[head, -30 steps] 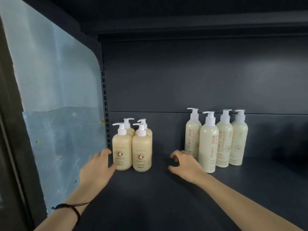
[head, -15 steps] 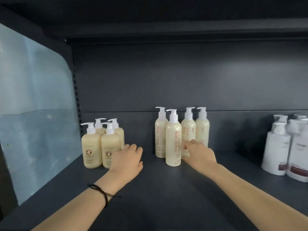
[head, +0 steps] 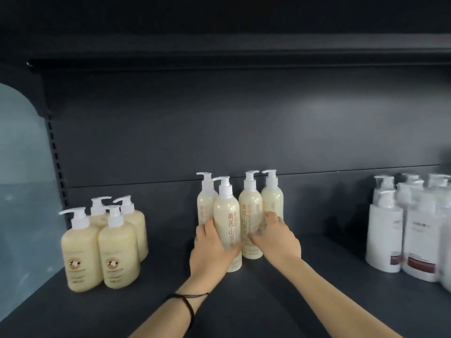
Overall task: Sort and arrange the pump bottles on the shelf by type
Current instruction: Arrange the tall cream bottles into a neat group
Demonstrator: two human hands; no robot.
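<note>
Thumb and fingers of the left hand wrap low around the front tall bottle, which stands upright against its palm. The right hand, just beside it, grasps the neighbouring tall bottle, thumb on the label and blurred fingertips at its far side. Squat pump bottles stand well left of the left hand, and white pump bottles stand well right of the right hand, all on the dark shelf.

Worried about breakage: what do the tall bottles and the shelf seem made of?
The tall bottles: probably plastic, glossy cream body with soft highlights, white pump. The shelf: looks like painted metal, matte dark grey, with a slotted upright at the left.
</note>
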